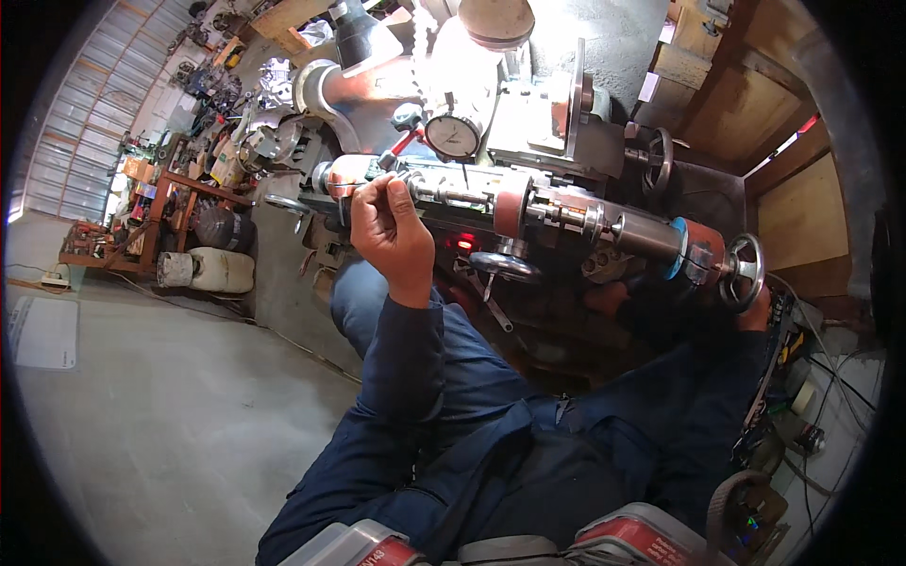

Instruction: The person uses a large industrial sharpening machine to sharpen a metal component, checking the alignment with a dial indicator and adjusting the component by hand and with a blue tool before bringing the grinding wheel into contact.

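Note:
My left hand (392, 231) is raised with thumb and fingers pinched together at the left end of a slim metal shaft (462, 197) on the machine. What the fingertips hold, if anything, is hidden. Just above and to the right stands a round white-faced dial gauge (453, 135) on a red arm (406, 143), its thin stem pointing down toward the shaft. My right hand (752, 316) is low at the right, against the rim of a metal handwheel (743, 273); its fingers are mostly hidden. A steel cylinder (649, 235) with a blue ring lies left of that wheel.
A smaller handwheel (505, 267) juts toward my knees, with a wrench (486, 294) below it. Bright lamp light washes out the machine's far side. A gas cylinder (222, 271) and a cluttered rack (156, 222) stand at left. Cables (830, 363) hang at right.

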Available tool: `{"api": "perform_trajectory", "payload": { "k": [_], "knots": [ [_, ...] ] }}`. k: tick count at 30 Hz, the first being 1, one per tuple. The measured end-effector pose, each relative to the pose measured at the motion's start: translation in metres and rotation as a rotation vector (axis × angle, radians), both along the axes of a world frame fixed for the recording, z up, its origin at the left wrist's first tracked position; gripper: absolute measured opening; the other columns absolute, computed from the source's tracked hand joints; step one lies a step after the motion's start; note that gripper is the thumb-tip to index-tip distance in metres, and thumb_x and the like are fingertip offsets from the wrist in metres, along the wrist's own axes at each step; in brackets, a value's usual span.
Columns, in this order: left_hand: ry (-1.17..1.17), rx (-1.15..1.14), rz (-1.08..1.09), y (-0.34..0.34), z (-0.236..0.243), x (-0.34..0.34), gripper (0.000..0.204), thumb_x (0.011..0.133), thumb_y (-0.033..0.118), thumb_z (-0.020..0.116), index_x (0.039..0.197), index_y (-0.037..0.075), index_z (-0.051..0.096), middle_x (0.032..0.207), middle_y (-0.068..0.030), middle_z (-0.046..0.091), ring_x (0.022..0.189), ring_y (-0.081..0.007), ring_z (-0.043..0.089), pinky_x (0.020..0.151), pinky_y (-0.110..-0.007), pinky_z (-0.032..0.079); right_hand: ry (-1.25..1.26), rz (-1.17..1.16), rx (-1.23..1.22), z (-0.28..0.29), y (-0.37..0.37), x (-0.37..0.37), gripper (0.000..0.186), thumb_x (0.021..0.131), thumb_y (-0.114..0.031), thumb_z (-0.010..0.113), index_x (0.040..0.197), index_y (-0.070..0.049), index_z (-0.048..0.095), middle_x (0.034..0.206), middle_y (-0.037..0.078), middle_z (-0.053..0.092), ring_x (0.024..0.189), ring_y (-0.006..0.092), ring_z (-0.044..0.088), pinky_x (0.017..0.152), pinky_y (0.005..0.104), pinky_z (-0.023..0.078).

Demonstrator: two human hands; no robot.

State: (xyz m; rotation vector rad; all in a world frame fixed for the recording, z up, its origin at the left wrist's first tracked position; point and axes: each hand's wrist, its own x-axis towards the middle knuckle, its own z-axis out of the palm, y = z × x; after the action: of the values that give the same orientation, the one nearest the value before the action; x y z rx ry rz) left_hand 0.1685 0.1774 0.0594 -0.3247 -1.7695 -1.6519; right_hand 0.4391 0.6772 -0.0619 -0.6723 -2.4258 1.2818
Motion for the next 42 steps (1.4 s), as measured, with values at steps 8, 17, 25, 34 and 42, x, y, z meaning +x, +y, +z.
{"api": "perform_trajectory", "payload": {
  "k": [8, 17, 25, 34, 42],
  "knots": [
    [-0.074, 0.044, -0.07, -0.002, -0.001, -0.003, 0.01, 0.098, 0.011, 0.056, 0.096, 0.002, 0.058, 0.069, 0.0045, 0.051, 0.058, -0.0016, 0.043, 0.052, -0.017, 0.032, -0.097, -0.227, -0.286, 0.02, -0.028, 0.03, 0.026, 0.099, -0.021, 0.053, 0.107, 0.0, 0.066, 0.082, 0.001, 0.062, 0.068, 0.007, 0.053, 0.058, 0.0241, 0.042],
    [-0.099, 0.008, -0.611, 0.04, 0.021, 0.054, 0.006, 0.093, 0.006, 0.058, 0.09, 0.001, 0.057, 0.078, -0.0037, 0.054, 0.071, -0.0123, 0.051, 0.064, -0.025, 0.042, 0.525, -0.363, -0.072, 0.125, -0.242, -0.014, 0.027, 0.099, -0.02, 0.047, 0.107, 0.0, 0.062, 0.082, 0.004, 0.057, 0.067, 0.0101, 0.051, 0.063, 0.0219, 0.041],
    [-0.153, 0.032, -0.785, 0.054, 0.018, 0.093, 0.013, 0.088, 0.004, 0.063, 0.101, 0.0, 0.063, 0.091, -0.0074, 0.062, 0.082, -0.017, 0.056, 0.073, -0.027, 0.045, 0.273, 0.419, 0.067, 0.174, -0.294, -0.098, 0.033, 0.09, -0.004, 0.059, 0.123, -0.005, 0.055, 0.089, 0.013, 0.068, 0.071, 0.0157, 0.067, 0.065, 0.0275, 0.05],
    [-1.023, 0.578, -0.615, 0.036, -0.019, 0.032, 0.026, 0.094, 0.024, 0.065, 0.102, 0.001, 0.056, 0.069, 0.0036, 0.051, 0.055, -0.0017, 0.046, 0.048, -0.019, 0.04, 0.48, 0.298, -0.128, 0.216, -0.257, -0.217, 0.024, 0.097, -0.007, 0.05, 0.12, -0.005, 0.056, 0.072, 0.004, 0.063, 0.054, 0.0074, 0.054, 0.051, 0.0237, 0.044],
    [-0.954, 0.424, -0.764, 0.021, -0.037, 0.016, 0.019, 0.091, 0.015, 0.068, 0.1, -0.001, 0.063, 0.076, -0.0019, 0.065, 0.055, -0.0019, 0.052, 0.045, -0.018, 0.035, 0.392, 0.325, 0.059, 0.186, -0.274, -0.245, 0.024, 0.097, -0.004, 0.049, 0.119, -0.007, 0.057, 0.072, 0.005, 0.062, 0.054, 0.0096, 0.057, 0.052, 0.0269, 0.046]
  ]
}}
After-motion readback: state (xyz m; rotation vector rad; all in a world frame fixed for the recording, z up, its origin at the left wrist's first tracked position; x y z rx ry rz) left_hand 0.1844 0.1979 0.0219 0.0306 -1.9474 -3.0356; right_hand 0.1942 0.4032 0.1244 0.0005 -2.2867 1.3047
